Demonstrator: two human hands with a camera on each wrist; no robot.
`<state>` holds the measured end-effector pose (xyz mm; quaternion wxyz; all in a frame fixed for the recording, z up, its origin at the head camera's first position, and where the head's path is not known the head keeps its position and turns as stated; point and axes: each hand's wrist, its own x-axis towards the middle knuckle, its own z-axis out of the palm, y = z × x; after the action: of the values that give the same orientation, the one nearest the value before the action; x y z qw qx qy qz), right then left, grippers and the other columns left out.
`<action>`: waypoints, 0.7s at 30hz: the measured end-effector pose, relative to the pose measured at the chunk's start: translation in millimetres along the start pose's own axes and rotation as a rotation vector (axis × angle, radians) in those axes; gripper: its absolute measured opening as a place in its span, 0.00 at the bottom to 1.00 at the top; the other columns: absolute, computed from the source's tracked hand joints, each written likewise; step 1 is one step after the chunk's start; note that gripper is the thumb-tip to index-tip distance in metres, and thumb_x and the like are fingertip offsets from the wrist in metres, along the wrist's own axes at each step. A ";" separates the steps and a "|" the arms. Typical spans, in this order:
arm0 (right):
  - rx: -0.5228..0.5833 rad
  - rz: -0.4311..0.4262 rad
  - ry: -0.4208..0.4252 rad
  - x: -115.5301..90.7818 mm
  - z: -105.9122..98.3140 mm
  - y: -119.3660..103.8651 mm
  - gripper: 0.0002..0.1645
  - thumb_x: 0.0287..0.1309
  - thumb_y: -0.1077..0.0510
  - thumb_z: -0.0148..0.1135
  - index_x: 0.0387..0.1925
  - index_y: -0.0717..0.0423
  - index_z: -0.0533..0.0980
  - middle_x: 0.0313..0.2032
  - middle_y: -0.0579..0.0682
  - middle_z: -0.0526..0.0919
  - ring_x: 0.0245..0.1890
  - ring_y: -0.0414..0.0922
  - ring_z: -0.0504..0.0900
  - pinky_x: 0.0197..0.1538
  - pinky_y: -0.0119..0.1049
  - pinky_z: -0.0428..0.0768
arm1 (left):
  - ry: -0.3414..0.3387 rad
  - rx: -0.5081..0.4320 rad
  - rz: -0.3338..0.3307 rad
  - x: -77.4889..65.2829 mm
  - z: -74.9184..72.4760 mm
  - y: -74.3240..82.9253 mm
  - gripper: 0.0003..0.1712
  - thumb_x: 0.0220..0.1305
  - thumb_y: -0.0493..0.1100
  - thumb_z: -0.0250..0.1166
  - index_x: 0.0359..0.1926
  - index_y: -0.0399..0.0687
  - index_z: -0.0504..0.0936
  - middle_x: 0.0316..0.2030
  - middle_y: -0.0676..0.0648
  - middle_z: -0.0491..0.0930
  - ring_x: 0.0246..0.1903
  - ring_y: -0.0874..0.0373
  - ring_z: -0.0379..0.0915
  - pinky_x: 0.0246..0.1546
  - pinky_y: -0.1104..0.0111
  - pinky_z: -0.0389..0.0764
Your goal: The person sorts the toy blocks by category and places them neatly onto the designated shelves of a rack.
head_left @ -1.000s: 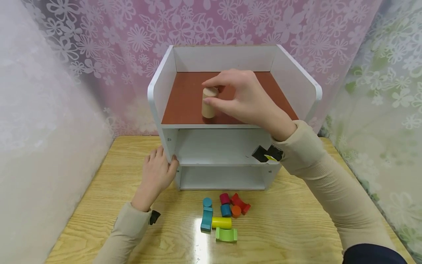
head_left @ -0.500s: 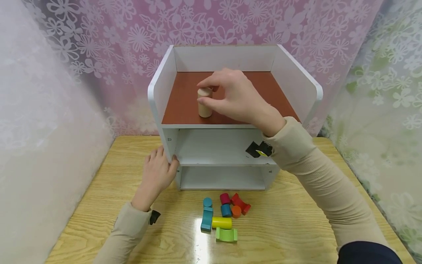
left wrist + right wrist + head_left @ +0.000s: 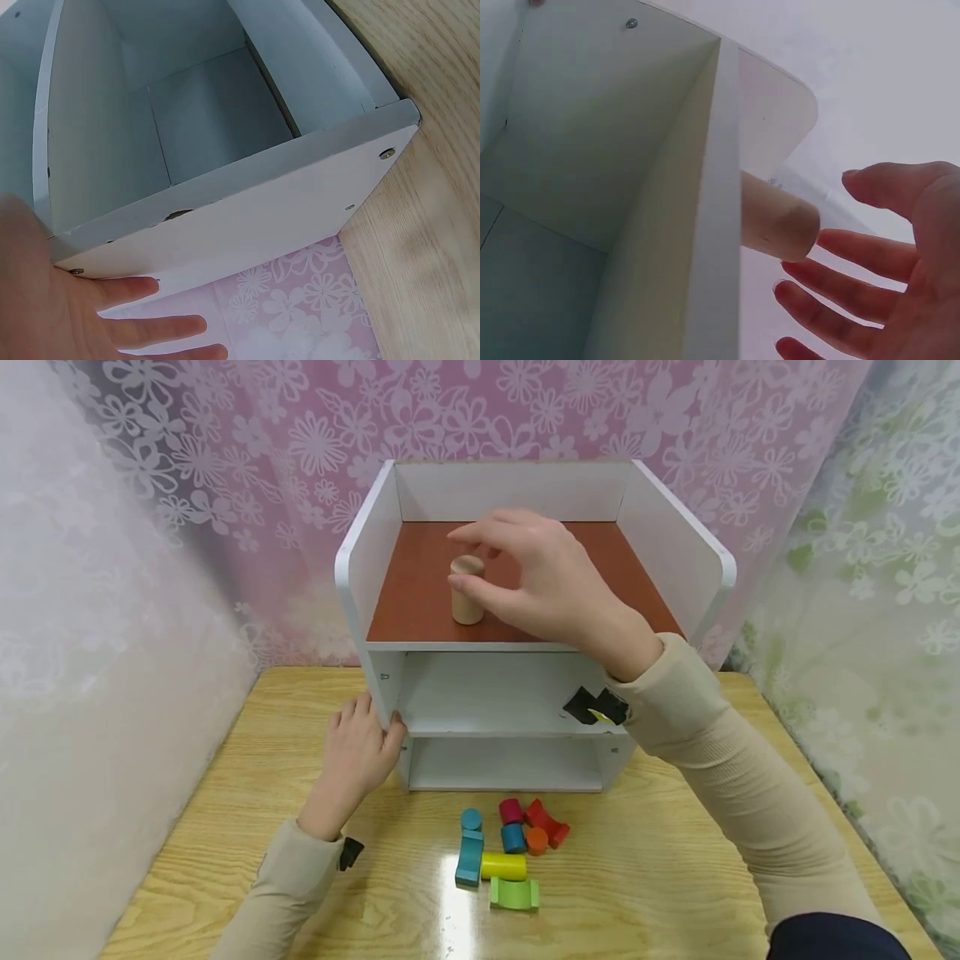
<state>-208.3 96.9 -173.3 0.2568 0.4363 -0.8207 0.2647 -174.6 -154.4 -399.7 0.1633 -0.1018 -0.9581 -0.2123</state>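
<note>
A plain wooden cylinder block [image 3: 468, 607] stands upright on the brown top of a small white shelf unit [image 3: 513, 492], close to its front edge. My right hand [image 3: 551, 578] is around the block's upper end, thumb in front and fingers behind. In the right wrist view, a gap shows between the thumb and the cylinder block [image 3: 778, 217], and the fingers are spread beside its end. Lower down, my left hand [image 3: 358, 749] holds the unit's left side panel. The left wrist view shows straight fingers [image 3: 161, 328] along the outer face, with the thumb over the front edge.
On the wooden table [image 3: 645, 877] in front of the unit lie several coloured blocks, among them a yellow cylinder [image 3: 504, 866], a green arch [image 3: 514, 893], a blue arch [image 3: 469, 858] and a red arch [image 3: 547, 824]. A pink flowered curtain [image 3: 465, 410] hangs behind.
The wooden cylinder came slightly left and down onto the unit's top. My right hand then loosened from it, its fingers spreading away. The left hand stayed put.
</note>
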 end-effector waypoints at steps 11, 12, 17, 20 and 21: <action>-0.056 -0.273 0.317 -18.1 -0.6 -15.0 0.08 0.60 0.61 0.64 0.37 0.63 0.84 0.32 0.54 0.83 0.36 0.49 0.78 0.42 0.43 0.71 | -0.017 -0.009 -0.012 -1.0 -1.8 0.8 0.32 0.74 0.53 0.40 0.68 0.37 0.67 0.60 0.36 0.72 0.57 0.35 0.67 0.55 0.44 0.66; -0.050 -0.270 0.327 -20.9 -0.9 -16.5 0.07 0.59 0.62 0.64 0.36 0.62 0.85 0.31 0.54 0.83 0.35 0.49 0.78 0.41 0.44 0.70 | -0.015 -0.008 -0.010 -1.0 -1.8 0.9 0.32 0.74 0.53 0.40 0.68 0.37 0.67 0.60 0.36 0.72 0.57 0.35 0.67 0.55 0.44 0.66; 0.001 -0.248 0.338 -33.8 -0.7 -23.3 0.07 0.56 0.62 0.64 0.33 0.61 0.85 0.30 0.52 0.84 0.34 0.48 0.78 0.41 0.45 0.66 | -0.009 -0.008 -0.006 -0.7 -0.5 0.5 0.31 0.74 0.53 0.40 0.67 0.37 0.68 0.59 0.36 0.73 0.55 0.36 0.68 0.53 0.45 0.66; 0.032 -0.247 0.334 -41.2 -0.2 -27.1 0.07 0.56 0.62 0.63 0.32 0.60 0.85 0.30 0.51 0.84 0.34 0.48 0.77 0.39 0.44 0.65 | -0.008 -0.013 -0.005 -0.7 0.3 0.1 0.31 0.74 0.53 0.40 0.67 0.38 0.68 0.58 0.36 0.73 0.55 0.36 0.68 0.53 0.45 0.66; 0.040 -0.250 0.331 -43.9 0.0 -28.3 0.07 0.56 0.61 0.63 0.32 0.60 0.85 0.30 0.51 0.84 0.34 0.48 0.77 0.39 0.44 0.65 | -0.006 -0.015 -0.003 -0.8 0.6 -0.2 0.31 0.74 0.53 0.40 0.66 0.38 0.68 0.58 0.36 0.73 0.55 0.36 0.68 0.53 0.45 0.66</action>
<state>-162.8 108.8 -195.9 0.4102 0.4905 -0.7014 0.3149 -174.1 -154.4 -400.6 0.1591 -0.1022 -0.9571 -0.2195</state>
